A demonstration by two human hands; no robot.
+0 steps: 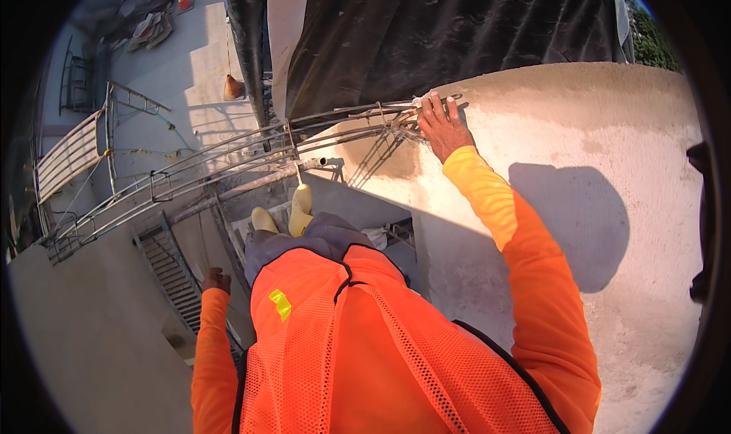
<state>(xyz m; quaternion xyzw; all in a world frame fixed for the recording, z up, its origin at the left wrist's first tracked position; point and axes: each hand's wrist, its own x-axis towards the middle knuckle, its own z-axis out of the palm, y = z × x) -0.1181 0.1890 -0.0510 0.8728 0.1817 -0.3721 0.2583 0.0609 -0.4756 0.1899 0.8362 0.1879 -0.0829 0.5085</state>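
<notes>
My right hand [444,126] lies over the ends of a long rebar cage [251,146], its fingers stretched out and a little apart. The thin steel bars run from under it toward the lower left, tied by square stirrups [292,138]. Bits of tie wire [402,132] tangle beside the hand, at the edge of a plastered wall [533,114]. Low at my left side, my left hand [216,279] hangs in shadow with curled fingers, near a slatted metal ladder-like frame [169,274]. Whatever it may hold is hidden.
I stand high up in yellow boots [301,205] on a narrow platform [242,227]. Dark plastic sheeting [457,23] hangs ahead. Below at left are scaffold frames [72,156], orange cones [183,0] and a concrete floor [164,76]. A pipe [314,162] crosses beside the boots.
</notes>
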